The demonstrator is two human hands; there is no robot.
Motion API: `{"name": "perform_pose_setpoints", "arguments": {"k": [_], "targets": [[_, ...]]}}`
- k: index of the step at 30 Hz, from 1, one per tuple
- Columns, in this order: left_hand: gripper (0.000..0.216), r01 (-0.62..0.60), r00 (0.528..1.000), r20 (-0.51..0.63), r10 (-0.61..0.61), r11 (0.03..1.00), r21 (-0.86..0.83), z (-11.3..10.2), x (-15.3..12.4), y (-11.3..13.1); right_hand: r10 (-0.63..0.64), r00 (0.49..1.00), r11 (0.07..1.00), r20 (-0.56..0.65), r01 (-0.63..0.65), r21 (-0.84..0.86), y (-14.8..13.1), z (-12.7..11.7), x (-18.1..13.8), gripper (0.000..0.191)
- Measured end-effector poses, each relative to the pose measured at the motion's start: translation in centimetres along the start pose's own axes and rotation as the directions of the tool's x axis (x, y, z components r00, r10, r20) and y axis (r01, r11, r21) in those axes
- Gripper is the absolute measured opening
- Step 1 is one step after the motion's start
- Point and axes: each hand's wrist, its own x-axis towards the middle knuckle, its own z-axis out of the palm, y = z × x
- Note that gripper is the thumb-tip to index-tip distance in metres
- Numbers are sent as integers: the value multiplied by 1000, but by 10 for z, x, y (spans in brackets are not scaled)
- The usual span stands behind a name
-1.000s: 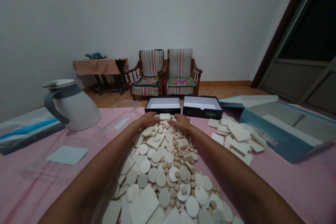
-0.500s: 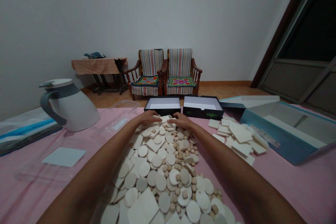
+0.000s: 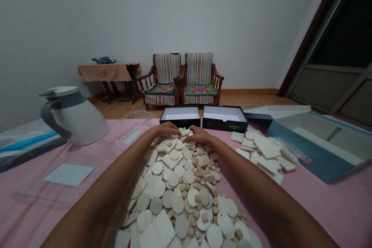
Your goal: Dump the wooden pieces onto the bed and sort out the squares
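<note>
A long heap of pale wooden pieces [image 3: 180, 186], discs, squares and small plugs, runs down the middle of the pink tablecloth. My left hand [image 3: 167, 129] and my right hand [image 3: 199, 135] rest on the far end of the heap, fingers curled over the pieces. Between the two hands lies a small square tile [image 3: 185, 131], touched by the fingertips of both. Just beyond the hands stand two open black boxes, the left box [image 3: 180, 115] and the right box [image 3: 224, 117], both with white insides.
A white jug [image 3: 74, 118] with a grey handle stands at the left. A clear plastic tray [image 3: 130, 130] and a pale blue sheet [image 3: 69, 173] lie near it. Square tiles [image 3: 266, 151] are piled at the right, beside a blue box [image 3: 316, 143]. Two striped chairs [image 3: 183, 79] stand behind.
Both hands have drawn a little closer together over the far end of the heap, closing on the square tile. The view has shifted slightly.
</note>
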Motion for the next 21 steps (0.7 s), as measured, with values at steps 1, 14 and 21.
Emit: {"name": "perform_pose_setpoints", "arguments": {"k": [1, 14, 21], "targets": [[29, -11, 1000, 3, 11, 1000, -25, 0, -2, 0, -7, 1000, 1000, 6, 7, 10, 0, 0, -1, 47], [60, -173, 982, 20, 188, 938, -301, 8, -50, 17, -272, 962, 960, 37, 269, 72, -23, -6, -47, 31], [54, -286, 946, 71, 316, 918, -274, 8, -92, 25, -497, 865, 863, 72, 483, 152, -32, -11, -97, 44]]}}
